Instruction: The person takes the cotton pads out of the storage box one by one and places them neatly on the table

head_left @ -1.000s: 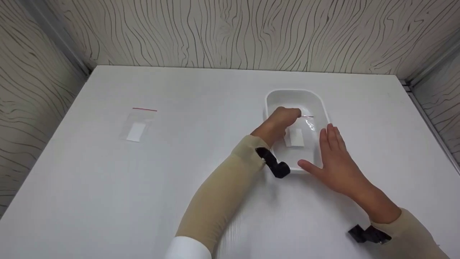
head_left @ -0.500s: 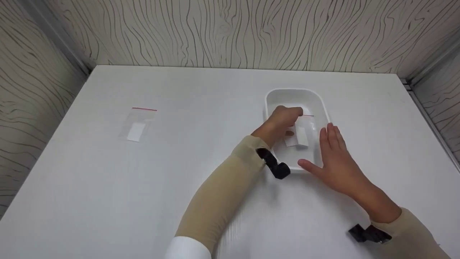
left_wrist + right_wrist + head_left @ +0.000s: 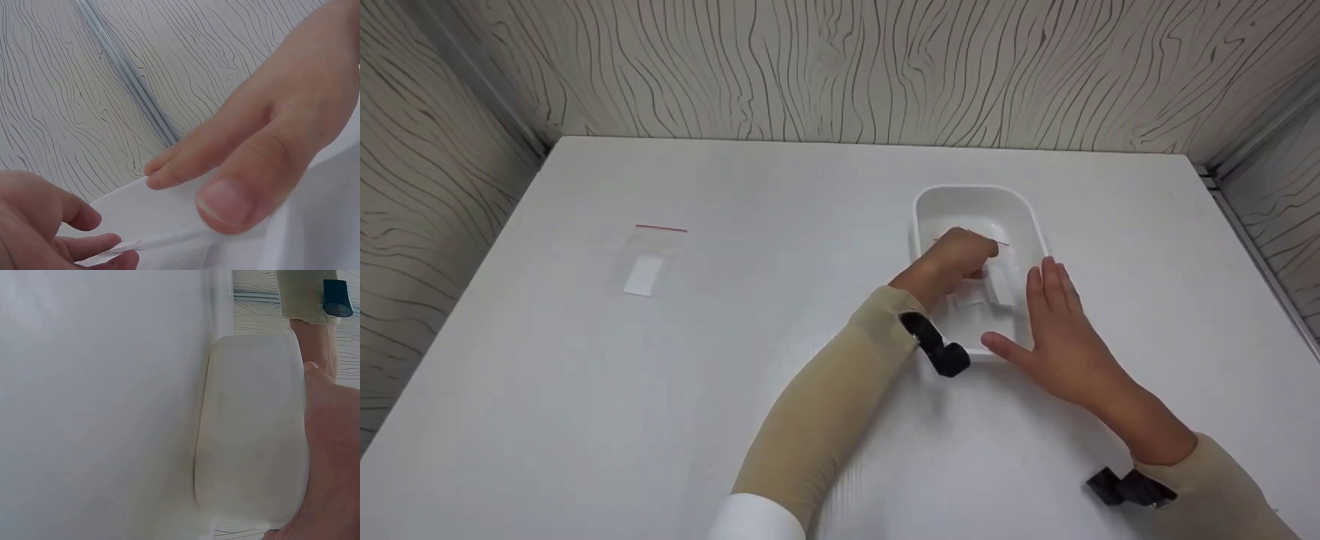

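Note:
My left hand (image 3: 960,259) reaches into a white rectangular tray (image 3: 976,202), pinching a small clear zip bag (image 3: 999,289) with a red seal line and white label panel. Partly hidden below that hand, a second white panel (image 3: 969,298) shows. In the left wrist view the left fingers (image 3: 84,216) close at the bag's red-lined edge. My right hand (image 3: 1061,337) lies along the tray's right side, fingers straight at the rim and thumb spread over the front corner. In the right wrist view its palm (image 3: 332,444) is against the tray's outer wall (image 3: 253,427).
Another clear zip bag (image 3: 645,262) with a red line and white panel lies flat on the left of the white table (image 3: 585,390). A wood-grain patterned wall (image 3: 840,71) stands behind the table. Each sleeve carries a black wrist mount (image 3: 934,345).
My left hand has shifted slightly right and toward me inside the tray, and the bag's white panel has moved right and turned narrower. The right hand and tray stay put.

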Motion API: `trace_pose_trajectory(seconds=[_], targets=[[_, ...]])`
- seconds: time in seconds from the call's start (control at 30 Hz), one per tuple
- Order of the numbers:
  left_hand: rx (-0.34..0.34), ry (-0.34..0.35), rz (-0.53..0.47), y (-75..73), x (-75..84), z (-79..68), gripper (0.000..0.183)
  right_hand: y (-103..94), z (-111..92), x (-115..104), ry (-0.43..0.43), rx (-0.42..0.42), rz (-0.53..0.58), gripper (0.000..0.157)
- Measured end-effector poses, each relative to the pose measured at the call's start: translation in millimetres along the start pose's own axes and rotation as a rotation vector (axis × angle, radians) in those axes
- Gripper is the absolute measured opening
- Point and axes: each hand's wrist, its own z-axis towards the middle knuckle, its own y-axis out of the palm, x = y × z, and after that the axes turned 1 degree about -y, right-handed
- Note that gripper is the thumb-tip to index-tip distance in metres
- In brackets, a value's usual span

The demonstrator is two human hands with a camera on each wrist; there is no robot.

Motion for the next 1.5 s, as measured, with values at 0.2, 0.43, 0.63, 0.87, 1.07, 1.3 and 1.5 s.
trace_pose_trajectory(seconds=[0.2, 0.43, 0.63, 0.87, 1.07, 1.3, 1.5], targets=[[-0.009, -0.003, 0.006, 4.9, 0.0, -0.7, 0.008, 0.4, 0.3, -0.2, 0.002, -0.005, 0.004, 0.115], [-0.028, -0.036, -0.144, 6.7, -0.3, -3.5, 0.009, -0.3, 0.1, 0.0, 0.004, -0.001, 0.000, 0.115], [-0.041, 0.045, -0.129, 7.9, -4.0, 0.1, 0.024, -0.1, -0.2, -0.2, -0.010, 0.016, 0.005, 0.113], [-0.038, 0.034, -0.118, 7.4, -6.1, 1.9, 0.018, 0.4, -0.6, 0.4, -0.023, 0.028, 0.006, 0.111], [-0.056, 0.031, -0.072, 7.7, -7.2, 1.3, 0.029, 0.8, -0.2, 0.1, -0.017, 0.024, 0.009, 0.112], [-0.082, 0.040, -0.020, 5.4, -8.1, 1.6, 0.029, 1.0, -0.4, 0.3, -0.017, 0.019, 0.002, 0.112], [-0.089, 0.045, -0.027, 5.1, -8.9, 1.6, 0.029, 1.0, -0.3, 0.2, -0.016, 0.012, -0.002, 0.112]])
